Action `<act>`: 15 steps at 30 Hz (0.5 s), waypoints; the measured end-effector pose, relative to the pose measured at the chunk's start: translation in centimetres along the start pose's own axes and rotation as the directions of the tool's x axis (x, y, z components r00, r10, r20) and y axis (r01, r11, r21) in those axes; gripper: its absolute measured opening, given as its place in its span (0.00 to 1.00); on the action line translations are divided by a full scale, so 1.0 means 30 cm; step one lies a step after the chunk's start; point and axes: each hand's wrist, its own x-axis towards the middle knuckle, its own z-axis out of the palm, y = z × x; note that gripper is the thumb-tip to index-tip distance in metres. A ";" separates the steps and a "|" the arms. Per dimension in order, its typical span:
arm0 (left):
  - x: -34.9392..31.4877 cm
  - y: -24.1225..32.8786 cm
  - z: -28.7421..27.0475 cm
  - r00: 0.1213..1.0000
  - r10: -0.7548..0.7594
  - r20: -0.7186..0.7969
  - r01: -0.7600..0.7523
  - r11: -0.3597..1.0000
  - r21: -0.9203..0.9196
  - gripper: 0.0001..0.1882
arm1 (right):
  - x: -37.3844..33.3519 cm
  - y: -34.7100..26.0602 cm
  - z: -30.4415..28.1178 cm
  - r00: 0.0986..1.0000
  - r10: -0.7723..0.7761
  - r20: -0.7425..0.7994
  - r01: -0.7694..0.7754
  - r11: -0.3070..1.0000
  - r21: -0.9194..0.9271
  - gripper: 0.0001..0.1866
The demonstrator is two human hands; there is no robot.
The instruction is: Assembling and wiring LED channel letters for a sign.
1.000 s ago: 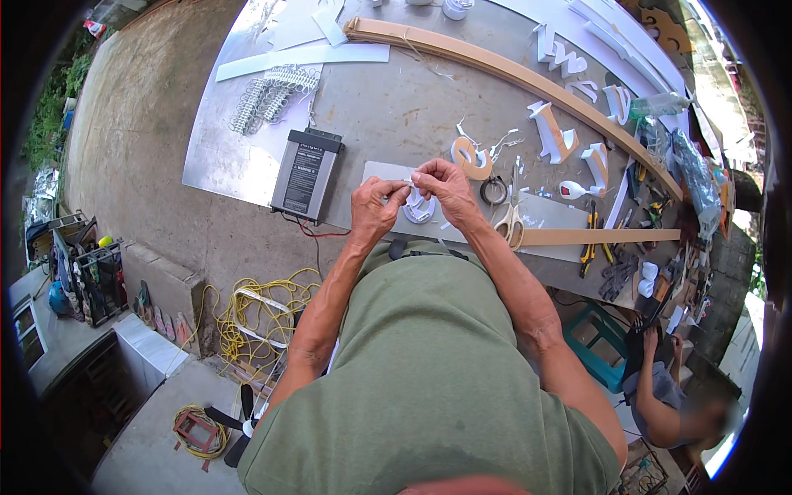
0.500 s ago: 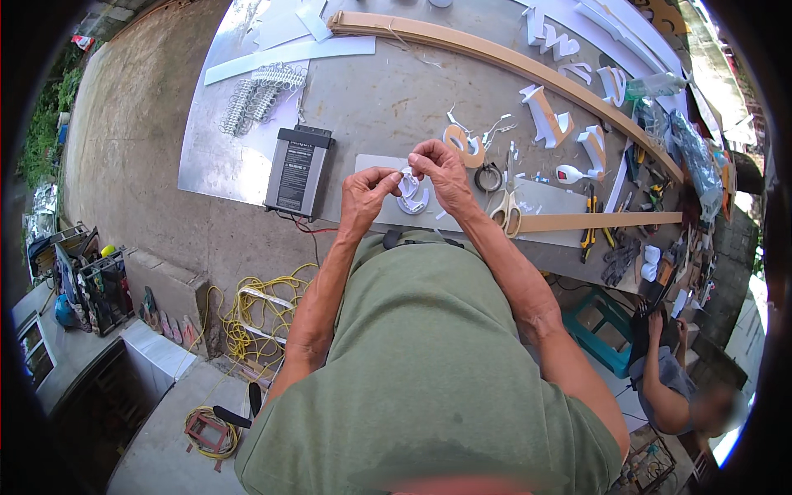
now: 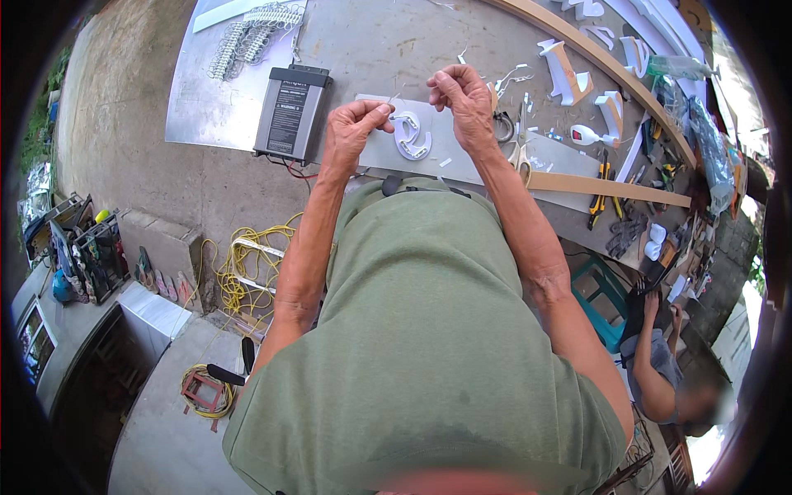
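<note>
A white curved letter-shaped piece (image 3: pixel 425 150) with small white light modules along it lies on a grey sheet (image 3: pixel 375 153) at the table's near edge. Thumb and forefinger of my left hand (image 3: pixel 353 132) pinch a thin wire by the piece's upper left; its tip sticks up past the fingers. To the right, clear of the piece, my right hand (image 3: pixel 469 107) is raised with its fingers curled together. Whether anything small sits in that pinch is too fine to see. Cream-handled scissors (image 3: pixel 520 157) and a dark ring of tape (image 3: pixel 504 126) lie beside my right wrist.
A grey power supply box (image 3: pixel 293 115) stands left of my hands; strings of light modules (image 3: pixel 247 45) lie beyond it. White letter shells (image 3: pixel 565 74), a glue bottle (image 3: pixel 590 134) and a long brown strip (image 3: pixel 615 188) lie to the right. Another person (image 3: pixel 660 375) sits lower right.
My hands have come apart: the right has moved up and right, away from the piece, while the left still pinches near it. The view has shifted, so the table sits higher.
</note>
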 end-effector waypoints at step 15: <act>-0.046 -0.071 -0.012 0.998 -0.003 -0.069 0.022 0.961 0.274 0.13 | -0.179 0.046 -0.142 0.973 0.031 0.231 0.168 0.590 -0.790 0.10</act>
